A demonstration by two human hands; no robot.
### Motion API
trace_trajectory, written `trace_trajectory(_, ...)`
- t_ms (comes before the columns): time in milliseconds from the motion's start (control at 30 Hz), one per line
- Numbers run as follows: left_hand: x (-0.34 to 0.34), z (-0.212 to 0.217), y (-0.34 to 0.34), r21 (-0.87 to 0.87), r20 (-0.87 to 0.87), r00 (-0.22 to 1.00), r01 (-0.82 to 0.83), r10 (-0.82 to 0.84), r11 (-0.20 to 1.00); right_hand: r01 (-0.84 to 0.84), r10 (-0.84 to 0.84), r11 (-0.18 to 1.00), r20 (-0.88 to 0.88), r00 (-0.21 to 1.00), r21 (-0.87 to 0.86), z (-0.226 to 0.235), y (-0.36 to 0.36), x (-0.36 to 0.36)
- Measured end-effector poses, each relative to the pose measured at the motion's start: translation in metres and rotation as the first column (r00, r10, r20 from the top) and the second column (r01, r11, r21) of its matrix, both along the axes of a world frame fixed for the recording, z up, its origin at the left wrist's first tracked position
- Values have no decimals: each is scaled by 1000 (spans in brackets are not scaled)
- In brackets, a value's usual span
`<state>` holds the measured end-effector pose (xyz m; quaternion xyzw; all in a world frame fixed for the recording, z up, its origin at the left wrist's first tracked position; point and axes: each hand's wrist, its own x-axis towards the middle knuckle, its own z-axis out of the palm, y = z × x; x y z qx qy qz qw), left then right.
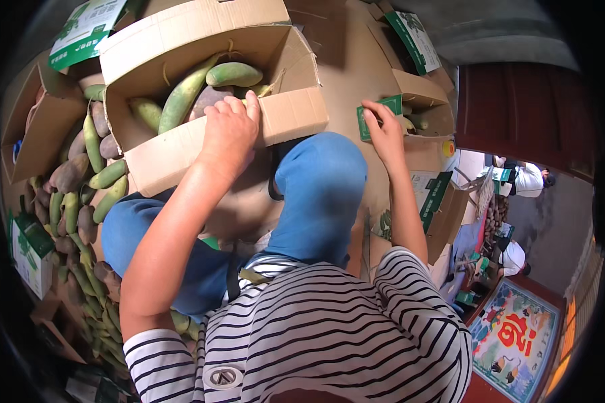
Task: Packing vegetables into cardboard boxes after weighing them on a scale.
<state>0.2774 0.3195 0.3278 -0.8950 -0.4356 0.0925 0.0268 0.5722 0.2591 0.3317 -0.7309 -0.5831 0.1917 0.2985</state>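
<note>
A cardboard box (154,161) stands in front of me, its top open. Inside lie long green radish-like vegetables (185,97) and a dark purplish one (210,101). My left hand (234,131) is closed over the box's near wall, its fingers curled across the top edge. On the right my right hand (385,131) has its fingers bent at the green flap (364,125) of a smaller carton (423,101), closed on that flap. More green vegetables show inside this carton.
A large pile of green and purplish vegetables (81,181) spreads along the left. Green-and-white cartons (87,30) stand around it. Another open carton (444,208) is beside my right forearm. Through the doorway at right, other people (528,180) are visible. A picture panel (514,336) lies lower right.
</note>
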Motion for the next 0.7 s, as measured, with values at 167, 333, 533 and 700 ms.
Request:
trace_trajectory(167, -4, -1, -2, -13, 4, 1000, -12, 12, 1000, 154, -232, 973, 716, 659, 173, 42, -76, 84)
trace_trajectory(333, -5, 4, -2, -65, -7, 1000, -6, 5, 998, 864, -431, 502, 855, 288, -39, -33, -240, 227)
trace_trajectory(533, -12, -7, 0, -107, 191, 982, 28, -7, 994, 925, -735, 141, 589, 337, -353, -88, -448, 312)
trace_trajectory(700, -10, 15, 2, -192, 80, 996, -29, 45, 981, 819, -636, 406, 769, -66, 406, -66, -366, 248)
